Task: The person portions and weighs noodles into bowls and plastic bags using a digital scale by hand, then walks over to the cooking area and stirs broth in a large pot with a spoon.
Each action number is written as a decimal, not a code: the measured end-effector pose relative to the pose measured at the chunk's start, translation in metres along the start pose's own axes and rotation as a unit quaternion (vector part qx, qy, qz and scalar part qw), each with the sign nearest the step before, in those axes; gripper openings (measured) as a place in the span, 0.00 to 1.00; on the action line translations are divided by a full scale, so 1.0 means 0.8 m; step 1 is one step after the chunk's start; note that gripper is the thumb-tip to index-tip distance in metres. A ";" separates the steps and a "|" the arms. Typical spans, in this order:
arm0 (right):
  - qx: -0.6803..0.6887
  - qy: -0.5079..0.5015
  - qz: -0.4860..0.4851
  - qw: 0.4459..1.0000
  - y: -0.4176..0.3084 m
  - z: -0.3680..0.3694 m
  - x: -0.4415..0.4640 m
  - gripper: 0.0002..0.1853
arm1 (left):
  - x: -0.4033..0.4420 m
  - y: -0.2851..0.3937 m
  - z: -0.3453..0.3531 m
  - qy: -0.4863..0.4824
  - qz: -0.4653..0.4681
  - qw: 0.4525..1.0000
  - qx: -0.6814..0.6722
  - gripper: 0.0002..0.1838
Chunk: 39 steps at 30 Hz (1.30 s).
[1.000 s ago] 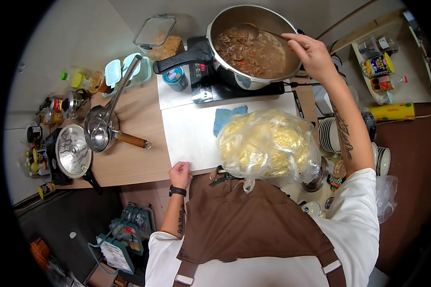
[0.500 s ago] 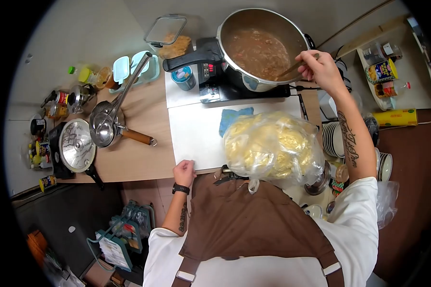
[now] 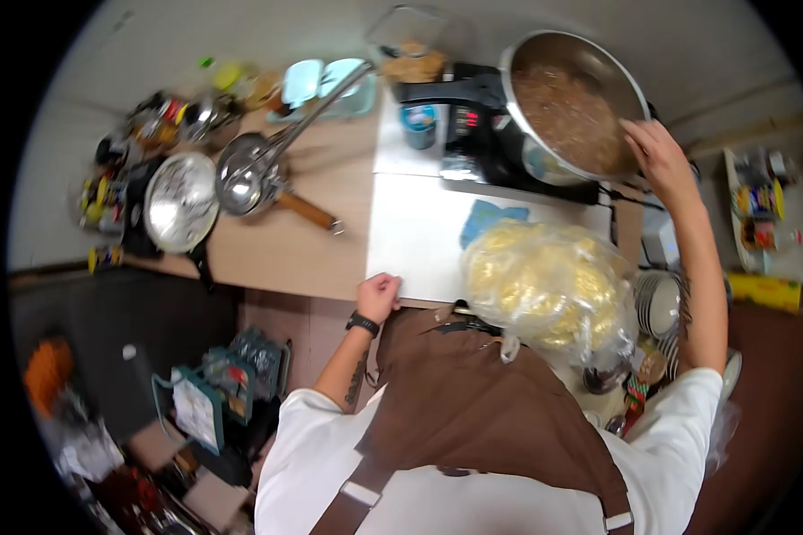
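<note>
My right hand (image 3: pixel 658 153) is closed at the right rim of a large metal pot (image 3: pixel 519 107) with a black handle. It grips a thin brownish stirring utensil, which is blurred now and mostly hidden by the fingers and the pot wall. Brown, bubbling liquid (image 3: pixel 564 114) with small bits partly fills the pot. Curled into a loose fist, my left hand (image 3: pixel 381 297) rests at the front edge of the white board (image 3: pixel 415 254) and holds nothing visible. Between my hands lies a clear plastic bag of yellow noodles (image 3: pixel 544 281), beside a blue cloth (image 3: pixel 489 221).
The pot stands on a black induction cooker (image 3: pixel 473 143), with a blue tin (image 3: pixel 418 127) to its left. Ladles and a strainer (image 3: pixel 248 176) lie on the wooden counter near a lidded pan (image 3: pixel 181 203). Stacked bowls (image 3: pixel 658 303) stand at right.
The camera view has shifted, so the counter and pot appear further right and slightly higher or lower. My right hand stays at the pot's right rim; my left fist stays at the board's edge.
</note>
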State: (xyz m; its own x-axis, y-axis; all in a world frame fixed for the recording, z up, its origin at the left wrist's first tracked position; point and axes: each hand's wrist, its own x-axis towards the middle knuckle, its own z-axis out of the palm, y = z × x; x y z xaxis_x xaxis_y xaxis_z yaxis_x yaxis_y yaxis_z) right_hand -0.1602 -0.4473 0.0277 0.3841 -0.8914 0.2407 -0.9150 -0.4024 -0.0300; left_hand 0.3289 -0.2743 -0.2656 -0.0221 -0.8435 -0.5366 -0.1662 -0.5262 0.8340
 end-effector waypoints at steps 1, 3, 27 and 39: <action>-0.017 -0.047 -0.001 0.999 -0.002 0.001 -0.001 0.12 | -0.001 0.001 0.000 -0.003 0.000 1.000 -0.003 0.13; -0.020 -0.071 -0.003 0.997 0.009 0.017 -0.012 0.11 | 0.001 -0.006 0.000 0.000 -0.013 1.000 0.000 0.13; 0.059 -0.004 0.038 0.998 0.004 -0.002 0.003 0.13 | -0.005 0.014 0.003 0.013 -0.003 1.000 0.003 0.13; 0.568 0.027 0.356 0.742 0.002 0.006 -0.023 0.17 | -0.002 0.011 0.003 0.017 -0.015 1.000 0.004 0.12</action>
State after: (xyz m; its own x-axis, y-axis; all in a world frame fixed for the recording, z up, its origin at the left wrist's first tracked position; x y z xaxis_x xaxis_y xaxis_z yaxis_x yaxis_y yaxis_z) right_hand -0.1679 -0.4329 0.0183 -0.1805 -0.9650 -0.1904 -0.1781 0.2225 -0.9585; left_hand 0.3250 -0.2775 -0.2577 0.0170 -0.8301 -0.5573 -0.1733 -0.5514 0.8160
